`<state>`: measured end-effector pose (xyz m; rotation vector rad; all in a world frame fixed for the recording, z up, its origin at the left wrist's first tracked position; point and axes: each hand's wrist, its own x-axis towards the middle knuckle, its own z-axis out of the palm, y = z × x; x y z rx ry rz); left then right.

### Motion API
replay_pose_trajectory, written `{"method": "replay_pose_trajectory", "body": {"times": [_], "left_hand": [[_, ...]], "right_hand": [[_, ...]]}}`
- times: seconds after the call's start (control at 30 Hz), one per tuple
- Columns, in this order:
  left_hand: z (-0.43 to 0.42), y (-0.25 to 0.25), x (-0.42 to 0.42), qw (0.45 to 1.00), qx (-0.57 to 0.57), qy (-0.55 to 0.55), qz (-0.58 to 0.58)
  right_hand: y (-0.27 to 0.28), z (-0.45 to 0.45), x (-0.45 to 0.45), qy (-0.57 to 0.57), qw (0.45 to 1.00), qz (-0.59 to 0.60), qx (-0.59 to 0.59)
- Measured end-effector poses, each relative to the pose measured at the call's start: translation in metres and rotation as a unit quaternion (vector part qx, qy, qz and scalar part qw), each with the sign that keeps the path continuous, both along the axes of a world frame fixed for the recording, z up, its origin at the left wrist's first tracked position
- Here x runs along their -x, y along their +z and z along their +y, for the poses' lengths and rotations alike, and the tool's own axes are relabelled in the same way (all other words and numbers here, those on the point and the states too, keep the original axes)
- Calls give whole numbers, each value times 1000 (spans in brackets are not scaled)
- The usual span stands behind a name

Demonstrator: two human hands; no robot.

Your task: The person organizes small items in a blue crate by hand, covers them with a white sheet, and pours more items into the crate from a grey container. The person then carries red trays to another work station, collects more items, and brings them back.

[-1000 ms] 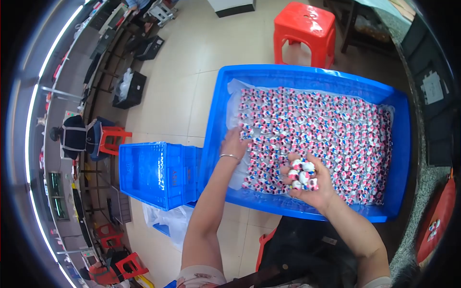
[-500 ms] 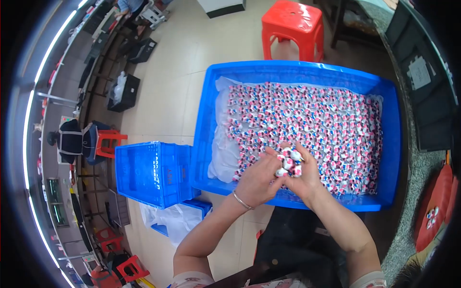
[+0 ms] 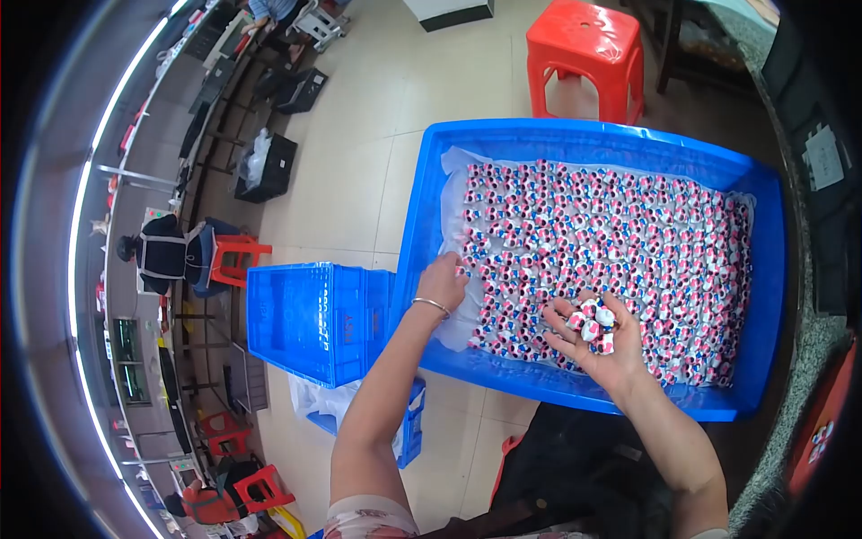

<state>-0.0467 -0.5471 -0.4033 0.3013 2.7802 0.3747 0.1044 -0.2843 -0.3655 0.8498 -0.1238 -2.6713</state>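
A large blue bin (image 3: pixel 593 133) holds rows of small pink, white and blue pieces (image 3: pixel 620 225) on white sheeting (image 3: pixel 455 314). My right hand (image 3: pixel 618 355) is palm up over the near part of the bin, its fingers curled around several loose pieces (image 3: pixel 593 323). At the left end of the rows, my left hand (image 3: pixel 444 283) reaches down with its fingers together at the edge of the pieces. Its fingertips touch or nearly touch a piece there; whether they grip it is too small to tell.
A red stool (image 3: pixel 585 54) stands beyond the bin. Stacked blue crates (image 3: pixel 314 323) are at its left, above white plastic (image 3: pixel 314 395). A seated person (image 3: pixel 166 251) is at the long workbench on the far left. A stone ledge (image 3: pixel 795 359) runs along the right.
My left hand has left my right hand and moved left to the end of the rows. My right hand still holds pieces, with fewer than one second ago. The view has shifted.
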Motion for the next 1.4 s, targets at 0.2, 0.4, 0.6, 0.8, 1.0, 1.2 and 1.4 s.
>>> {"method": "replay_pose_trajectory", "body": {"times": [0.2, 0.4, 0.6, 0.8, 1.0, 1.2, 1.4], "left_hand": [[4, -20, 8, 996, 69, -37, 40], [67, 79, -37, 955, -288, -67, 7], [95, 70, -88, 916, -298, -269, 26], [64, 86, -88, 926, -353, -121, -64], [-13, 17, -35, 990, -96, -108, -10], [-21, -26, -8, 991, 46, -126, 9], [32, 70, -46, 974, -201, -91, 46]], "right_hand": [[0, 1, 14, -1, 999, 13, 52], [-1, 3, 16, 5, 999, 33, 21], [2, -20, 2, 15, 999, 19, -37], [22, -16, -11, 13, 1000, 10, -7], [15, -5, -6, 15, 1000, 21, 6], [8, -10, 12, 16, 999, 34, 36], [-3, -13, 13, 19, 996, 68, 57]]}}
